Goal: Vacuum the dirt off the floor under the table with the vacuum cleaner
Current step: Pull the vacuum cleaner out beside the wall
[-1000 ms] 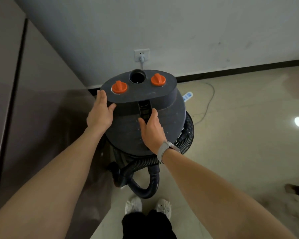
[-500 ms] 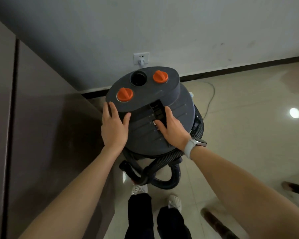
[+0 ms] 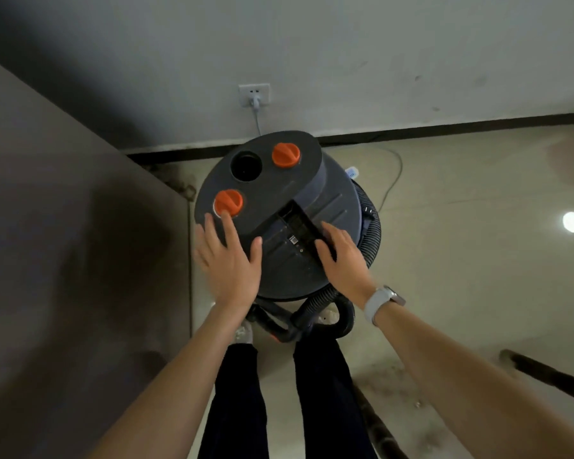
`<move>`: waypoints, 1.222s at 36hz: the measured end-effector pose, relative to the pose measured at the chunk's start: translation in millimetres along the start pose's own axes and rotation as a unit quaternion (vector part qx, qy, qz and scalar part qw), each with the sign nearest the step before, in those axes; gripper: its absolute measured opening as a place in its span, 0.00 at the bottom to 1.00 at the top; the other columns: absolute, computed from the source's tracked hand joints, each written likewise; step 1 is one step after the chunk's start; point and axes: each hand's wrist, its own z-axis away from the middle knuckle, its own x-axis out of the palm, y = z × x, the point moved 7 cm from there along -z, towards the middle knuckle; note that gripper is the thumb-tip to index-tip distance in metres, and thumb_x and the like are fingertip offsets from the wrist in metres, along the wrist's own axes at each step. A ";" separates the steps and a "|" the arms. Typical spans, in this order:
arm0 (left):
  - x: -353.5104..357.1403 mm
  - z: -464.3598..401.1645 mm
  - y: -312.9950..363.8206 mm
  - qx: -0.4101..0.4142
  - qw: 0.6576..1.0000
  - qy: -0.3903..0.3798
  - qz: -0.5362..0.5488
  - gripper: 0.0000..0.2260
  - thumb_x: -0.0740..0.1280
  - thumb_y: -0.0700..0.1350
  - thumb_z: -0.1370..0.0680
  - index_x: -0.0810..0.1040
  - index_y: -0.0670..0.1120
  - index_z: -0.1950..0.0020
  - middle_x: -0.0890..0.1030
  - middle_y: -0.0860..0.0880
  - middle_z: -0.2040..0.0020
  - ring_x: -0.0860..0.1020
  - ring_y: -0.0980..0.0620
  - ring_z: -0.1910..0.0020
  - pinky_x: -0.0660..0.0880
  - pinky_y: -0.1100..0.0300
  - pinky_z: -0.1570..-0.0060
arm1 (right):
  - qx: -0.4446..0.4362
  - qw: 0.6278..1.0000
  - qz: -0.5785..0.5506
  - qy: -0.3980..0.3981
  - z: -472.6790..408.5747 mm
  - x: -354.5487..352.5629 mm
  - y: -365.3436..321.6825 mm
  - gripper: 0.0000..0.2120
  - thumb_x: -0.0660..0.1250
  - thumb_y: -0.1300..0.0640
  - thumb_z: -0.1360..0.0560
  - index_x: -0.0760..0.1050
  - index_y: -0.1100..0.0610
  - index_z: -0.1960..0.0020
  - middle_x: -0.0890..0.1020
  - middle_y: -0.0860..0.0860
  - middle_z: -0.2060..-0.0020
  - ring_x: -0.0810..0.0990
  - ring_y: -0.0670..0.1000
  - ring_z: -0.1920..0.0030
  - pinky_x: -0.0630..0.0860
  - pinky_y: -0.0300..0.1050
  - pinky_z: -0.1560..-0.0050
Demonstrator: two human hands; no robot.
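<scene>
Both hands have slid lower on the vacuum cleaner [image 3: 279, 207]: left hand [image 3: 229, 260] flat, fingers spread, holding nothing, fingertip at an orange knob [image 3: 228, 202]; right hand [image 3: 342, 256] rests at the handle slot, its grip hidden. Better to hook the handle firmly before moving it, minding the plugged cord [image 3: 391, 180].

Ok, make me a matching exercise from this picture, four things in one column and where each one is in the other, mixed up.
Things:
1. left hand
2. right hand
3. plug
4. hose

Places:
A. in the wall socket
B. fingers in the vacuum's handle recess
C. flat on the lid, fingertip at an orange knob
D. coiled round the vacuum's body

Pairs: 1-C, 2-B, 3-A, 4-D
</scene>
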 end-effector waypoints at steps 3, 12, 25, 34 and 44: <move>8.2 5.3 37.9 0.080 0.995 -0.002 -0.053 0.30 0.59 0.57 0.21 0.59 0.45 0.23 0.55 0.38 0.23 0.51 0.35 0.24 0.51 0.34 0.31 | 0.097 0.988 -0.067 0.099 5.0 -27.1 48.2 0.19 0.57 0.53 0.19 0.65 0.56 0.30 0.74 0.50 0.43 0.74 0.53 0.41 0.72 0.52 0.38; 45.0 5.4 60.5 0.164 0.976 0.002 -0.140 0.29 0.51 0.63 0.22 0.60 0.51 0.24 0.60 0.40 0.24 0.56 0.37 0.25 0.55 0.36 0.31 | 0.192 0.973 -0.126 0.030 -31.4 -29.4 103.4 0.21 0.51 0.61 0.19 0.60 0.58 0.26 0.75 0.58 0.35 0.75 0.55 0.45 0.70 0.40 0.56; 41.1 4.0 60.0 0.165 0.978 -0.050 -0.114 0.30 0.54 0.62 0.22 0.58 0.50 0.23 0.55 0.41 0.22 0.53 0.39 0.24 0.51 0.37 0.29 | 0.295 0.924 -0.229 0.084 -15.4 -32.7 97.5 0.12 0.61 0.60 0.22 0.69 0.54 0.65 0.73 0.51 0.70 0.74 0.54 0.65 0.73 0.50 0.58; 18.9 54.2 53.4 0.276 0.953 -0.067 0.106 0.25 0.58 0.56 0.22 0.72 0.41 0.31 0.69 0.43 0.28 0.57 0.45 0.25 0.59 0.41 0.29 | 0.268 0.815 -0.497 0.131 20.6 -40.6 31.9 0.05 0.60 0.61 0.20 0.66 0.59 0.54 0.81 0.53 0.69 0.78 0.45 0.74 0.80 0.39 0.69; -63.9 24.1 9.8 0.137 0.981 -0.032 0.131 0.18 0.57 0.53 0.21 0.81 0.43 0.48 0.82 0.46 0.55 0.80 0.44 0.55 0.75 0.50 0.51 | 0.154 0.797 -0.577 0.088 3.7 -64.3 -82.3 0.07 0.60 0.62 0.20 0.68 0.58 0.56 0.81 0.56 0.63 0.80 0.51 0.64 0.82 0.46 0.58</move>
